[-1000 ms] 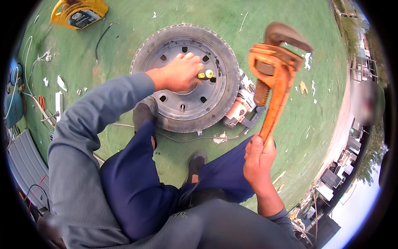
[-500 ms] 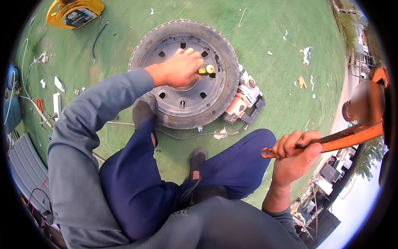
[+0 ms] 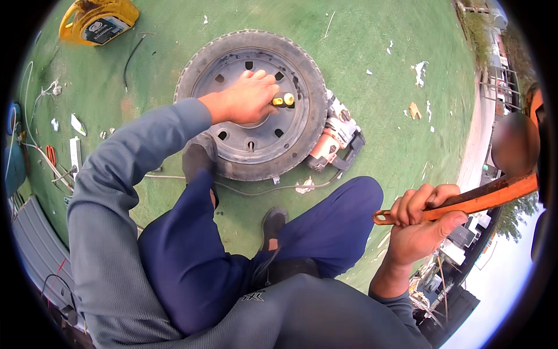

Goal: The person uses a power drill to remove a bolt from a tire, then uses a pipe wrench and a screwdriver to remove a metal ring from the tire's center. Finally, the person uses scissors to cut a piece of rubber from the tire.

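A car wheel with a black tyre [image 3: 195, 75] and grey steel rim [image 3: 232, 142] lies flat before me. Over its centre, my left hand [image 3: 245, 99] is closed round a tool with a yellow-and-black handle [image 3: 282, 100]. The handle's end sticks out to the right of the fist; the tool's other end is hidden. At the right, raised beside my knee, my right hand [image 3: 424, 224] grips an orange pipe wrench [image 3: 488, 199] near the holed end of its handle. The wrench reaches up to the right, its head partly blurred and cut off by the view's rim.
An orange-and-grey power tool [image 3: 334, 136] rests against the tyre's right side, its cable [image 3: 256, 192] running below the wheel. A yellow jug [image 3: 99, 23] stands far left. A white power strip [image 3: 75, 152], cords and paper scraps [image 3: 419, 74] lie on the green floor [image 3: 372, 116].
My right hand has shifted slightly right with the pipe wrench. The left hand stays over the wheel's centre with its tool. The whole scene has slid a little left in view.
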Available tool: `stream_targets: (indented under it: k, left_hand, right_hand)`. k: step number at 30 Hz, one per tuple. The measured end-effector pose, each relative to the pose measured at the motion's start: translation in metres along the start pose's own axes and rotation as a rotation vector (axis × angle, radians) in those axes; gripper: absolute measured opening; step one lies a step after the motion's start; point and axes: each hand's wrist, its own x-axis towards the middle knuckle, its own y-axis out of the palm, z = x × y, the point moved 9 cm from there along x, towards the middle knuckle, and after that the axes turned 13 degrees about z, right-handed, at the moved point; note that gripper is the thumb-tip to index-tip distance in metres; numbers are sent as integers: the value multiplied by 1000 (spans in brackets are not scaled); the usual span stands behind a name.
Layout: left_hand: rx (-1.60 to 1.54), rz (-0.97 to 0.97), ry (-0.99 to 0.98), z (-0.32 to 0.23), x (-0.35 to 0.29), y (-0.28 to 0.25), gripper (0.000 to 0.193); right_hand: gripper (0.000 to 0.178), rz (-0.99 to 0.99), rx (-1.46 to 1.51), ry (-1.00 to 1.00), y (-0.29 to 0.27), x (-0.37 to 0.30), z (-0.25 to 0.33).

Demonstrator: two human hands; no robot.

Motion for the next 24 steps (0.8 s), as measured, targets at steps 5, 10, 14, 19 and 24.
stream_targets:
  k: [5,10,14,19,24]
  left_hand:
    - [-1,-26,27,-7,10,-9,30]
    - [-21,-50,-1,2,-3,-19,29]
    - [-122,-225,85,-12,-15,-55,28]
    - [-451,-407,10,12,-50,-102,25]
    - [-496,-456,-11,11,-86,-85,23]
  right_hand:
    - [49,185,-90,510,30,-43,-150]
    - [45,121,13,784,18,-59,-169]
    - [44,61,-54,688,-10,-52,-141]
    - [44,-8,4,690,-16,-54,-142]
    - [47,-2,51,769,-11,-74,-163]
